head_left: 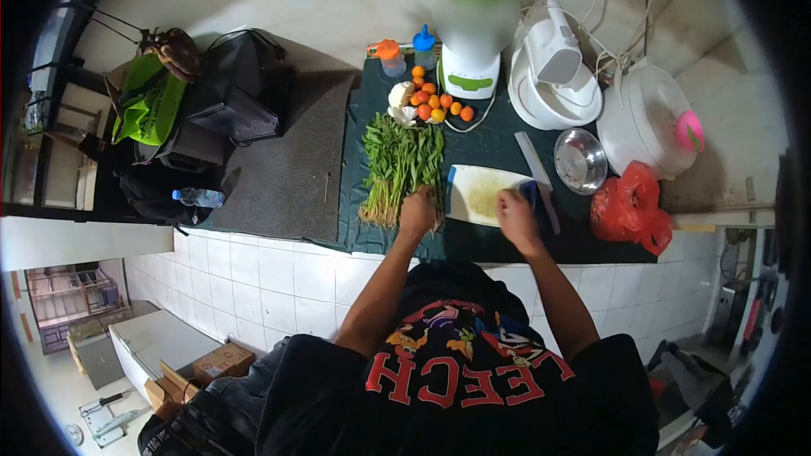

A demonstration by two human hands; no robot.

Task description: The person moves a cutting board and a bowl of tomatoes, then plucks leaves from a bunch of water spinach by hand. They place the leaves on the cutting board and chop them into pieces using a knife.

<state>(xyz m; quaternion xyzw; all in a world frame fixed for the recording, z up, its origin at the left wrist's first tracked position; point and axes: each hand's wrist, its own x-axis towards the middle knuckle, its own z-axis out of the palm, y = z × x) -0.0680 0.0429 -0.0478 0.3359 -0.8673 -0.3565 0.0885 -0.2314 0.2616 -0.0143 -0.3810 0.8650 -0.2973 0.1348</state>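
Observation:
Leafy greens with roots [397, 160] lie in a wide bunch on the dark green cloth [473, 148]. My left hand [417, 211] rests at the lower right edge of the bunch, its fingers curled on the stems; what they hold is too small to make out. Over the right part of a white cutting board [481, 194] is my right hand [514, 213], fingers bent together, with their contents hidden. A long knife [538, 171] lies beside the board on the right. Several small tomatoes [435, 101] and a pale cauliflower-like vegetable [401, 95] sit behind the greens.
Behind stand a blender [470, 67], an orange-capped bottle [390, 57] and a blue-capped bottle [424, 46]. To the right are a steel bowl [580, 160], a mixer [553, 46], a white tub [650, 118] and a red plastic bag [632, 207].

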